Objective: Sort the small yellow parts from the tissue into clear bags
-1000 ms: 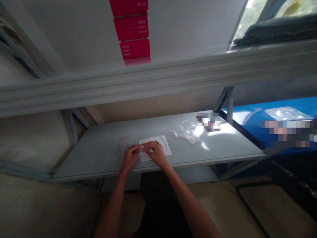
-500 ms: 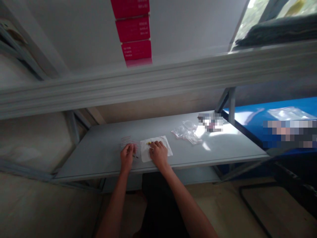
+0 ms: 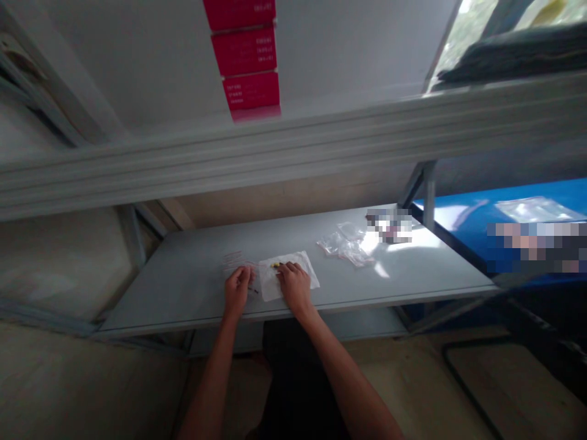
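Note:
My left hand (image 3: 237,287) is closed, its fingertips pinching the edge of a clear plastic bag (image 3: 233,260) with red lines. A small dark item (image 3: 255,291) lies just right of that hand. Beside the bag, a white sheet or pouch (image 3: 270,287) lies flat on the grey table (image 3: 183,275). My right hand (image 3: 294,282) rests over this white piece, fingers bent down beside small yellow items (image 3: 276,265). Whether its fingertips grip one of them cannot be made out.
Several clear bags (image 3: 348,244) lie right of centre on the table. A shelf beam (image 3: 275,153) crosses above, with red boxes (image 3: 252,90) behind it. A blue surface (image 3: 481,208) holding another clear bag (image 3: 534,209) is at the right.
My left hand has shifted very slightly to the right at the bag's edge. My right hand stays over the white piece, its fingers slightly moved.

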